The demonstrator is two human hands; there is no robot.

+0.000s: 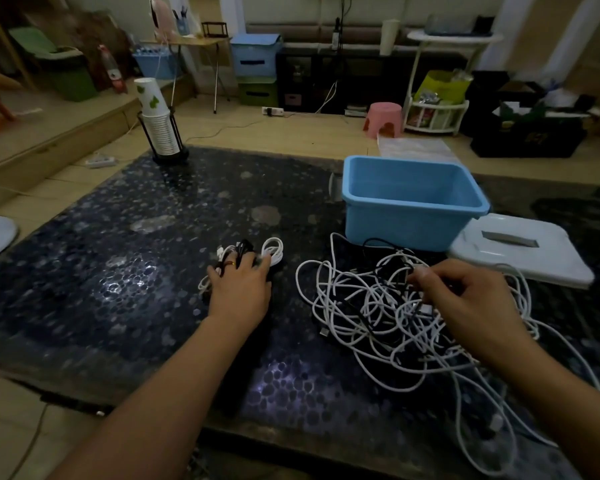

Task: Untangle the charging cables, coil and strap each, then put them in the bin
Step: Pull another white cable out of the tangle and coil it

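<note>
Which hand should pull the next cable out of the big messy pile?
Probably the right hand: its fingers already pinch into the tangled cables. The left hand lies flat on the small cable bundle, away from the tangle.

The left hand [240, 285] is laid palm down with fingers spread, arm extended. The right hand [465, 292] is held curled, fingertips pinched together.

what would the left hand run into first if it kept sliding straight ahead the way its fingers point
The left hand already rests on a small bundle of coiled white and black cables. It would push those first. Beyond them the dark pebble-patterned tabletop looks free, though depth is hard to judge.
</note>
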